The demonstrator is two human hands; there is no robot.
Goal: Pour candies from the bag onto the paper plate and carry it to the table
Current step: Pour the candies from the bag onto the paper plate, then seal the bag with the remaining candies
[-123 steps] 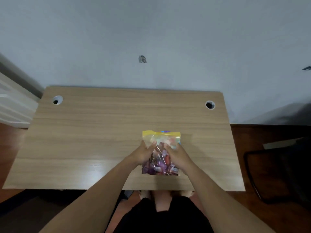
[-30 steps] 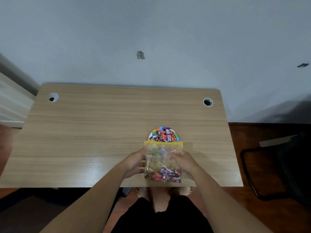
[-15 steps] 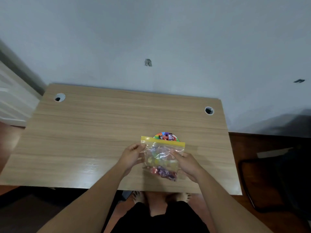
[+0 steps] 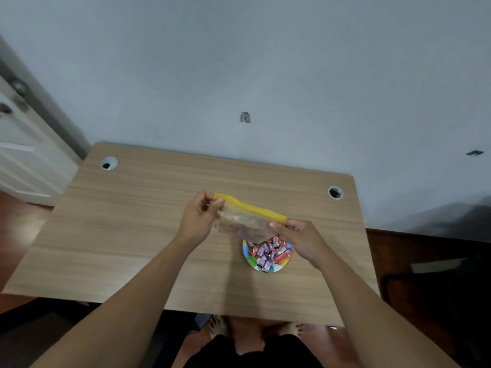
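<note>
bag (image 4: 245, 220) now emptied, lifted, candies (image 4: 267, 253) heaped on plate (image 4: 252, 261)

Bag (image 4: 245, 221): clear plastic, yellow strip along its top edge; the film looks faintly hazy, though blur may account for that. Candies (image 4: 267, 252): wrappers in purple, red, orange and pink. Paper plate (image 4: 251, 261): white with blue, green, yellow and orange patches at the rim. Table (image 4: 132, 221): light wood grain. Wall (image 4: 265, 62): pale grey-blue. Floor (image 4: 425, 251): dark reddish brown.
</note>
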